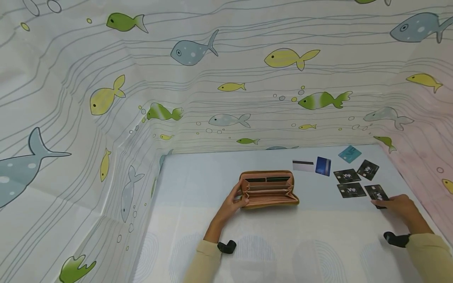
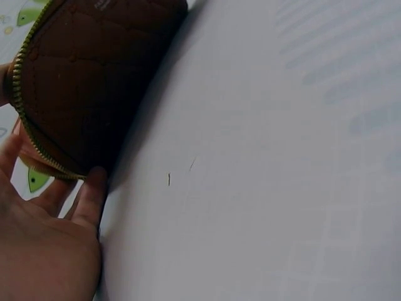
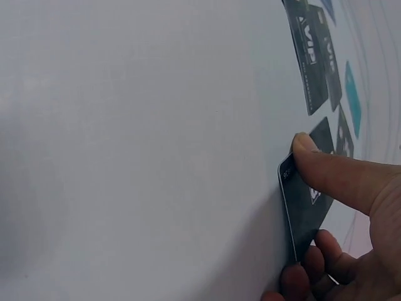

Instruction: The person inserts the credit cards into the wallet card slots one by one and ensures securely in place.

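Black card [image 3: 301, 210] is pinched by the fingers of the right hand [image 1: 403, 208]; the left hand [image 1: 229, 205] grips the open wallet [image 1: 269, 199]. Picking up seems the step; lifting calls for steady pinch.

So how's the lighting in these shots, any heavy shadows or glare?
Head view: soft light, no harsh glare; left wrist: the quilted face of the zip-around wallet sinks into shadow; right wrist: a soft shadow lies beside the pinched black VIP card.
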`<move>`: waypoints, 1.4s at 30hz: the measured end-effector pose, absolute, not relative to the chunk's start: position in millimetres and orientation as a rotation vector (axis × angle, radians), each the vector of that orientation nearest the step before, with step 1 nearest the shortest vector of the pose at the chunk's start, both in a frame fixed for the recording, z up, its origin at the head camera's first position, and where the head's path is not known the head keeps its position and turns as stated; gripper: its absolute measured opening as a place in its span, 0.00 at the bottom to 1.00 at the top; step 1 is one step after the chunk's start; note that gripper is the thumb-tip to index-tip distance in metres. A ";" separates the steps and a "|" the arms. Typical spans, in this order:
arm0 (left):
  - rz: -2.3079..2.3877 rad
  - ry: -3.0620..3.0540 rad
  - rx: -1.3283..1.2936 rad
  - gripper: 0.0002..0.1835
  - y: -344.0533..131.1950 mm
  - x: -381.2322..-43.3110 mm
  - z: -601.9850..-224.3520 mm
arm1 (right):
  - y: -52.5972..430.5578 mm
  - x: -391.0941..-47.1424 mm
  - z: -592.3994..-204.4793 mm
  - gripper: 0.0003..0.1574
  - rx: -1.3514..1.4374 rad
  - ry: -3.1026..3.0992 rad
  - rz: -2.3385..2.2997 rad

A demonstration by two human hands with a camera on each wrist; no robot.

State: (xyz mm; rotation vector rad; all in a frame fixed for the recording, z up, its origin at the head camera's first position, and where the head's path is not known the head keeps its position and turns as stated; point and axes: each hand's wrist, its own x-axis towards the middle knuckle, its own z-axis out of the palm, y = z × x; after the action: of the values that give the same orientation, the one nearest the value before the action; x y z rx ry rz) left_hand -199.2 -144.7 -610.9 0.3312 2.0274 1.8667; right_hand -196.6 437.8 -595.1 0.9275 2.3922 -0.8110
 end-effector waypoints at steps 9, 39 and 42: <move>1.862 2.043 0.328 0.42 -145.3 -199.9 -613.5 | 434.8 -193.1 -589.8 0.62 0.906 2.418 -0.897; 1.875 2.021 0.300 0.42 -144.6 -200.8 -616.4 | 443.6 -188.5 -589.9 0.37 0.852 2.527 -1.027; 1.866 2.032 0.306 0.42 -144.6 -200.9 -616.3 | 445.4 -187.2 -591.5 0.37 0.871 2.517 -1.021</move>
State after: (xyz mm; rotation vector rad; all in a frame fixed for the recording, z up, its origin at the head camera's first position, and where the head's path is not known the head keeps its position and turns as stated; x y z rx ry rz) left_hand -200.9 -144.6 -616.3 0.3058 2.0318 1.8661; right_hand -187.2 445.4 -591.5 0.8707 2.5170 -1.0207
